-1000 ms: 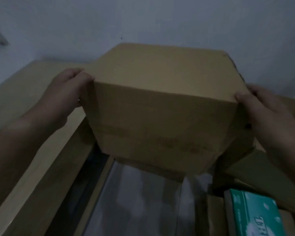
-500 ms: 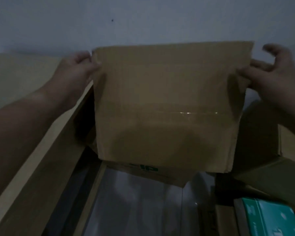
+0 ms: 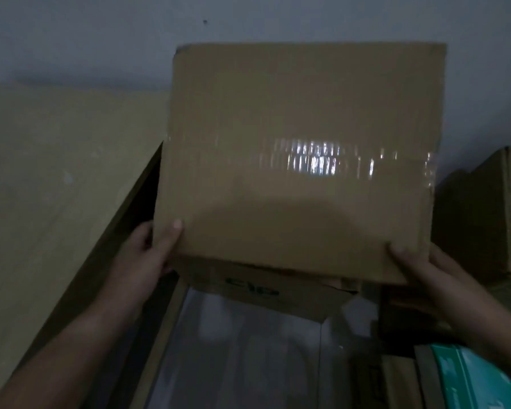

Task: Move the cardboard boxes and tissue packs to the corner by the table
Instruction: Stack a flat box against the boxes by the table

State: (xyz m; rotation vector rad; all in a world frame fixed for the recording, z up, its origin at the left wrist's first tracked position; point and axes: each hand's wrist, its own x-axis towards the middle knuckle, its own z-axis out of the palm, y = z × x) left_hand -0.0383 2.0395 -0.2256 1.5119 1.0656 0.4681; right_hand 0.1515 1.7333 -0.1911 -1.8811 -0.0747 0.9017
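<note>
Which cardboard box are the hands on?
The big taped box; left hand and right hand grip its lower corners. The printed box below and the right-side box aren't held.

Saw pale wooden table [image 3: 56, 187] at left, against wall. Beside it, floor [image 3: 242, 355] of pale glossy tiles. On floor, close to table's side, I made out printed cardboard box [image 3: 260, 292], upper part hidden behind taped cardboard box [image 3: 301, 160]. Further right, another brown box [image 3: 490, 214]; too dark, could not tell its footing. Green tissue pack [image 3: 469, 379] at lower right; I could not tell what lay under it.
</note>
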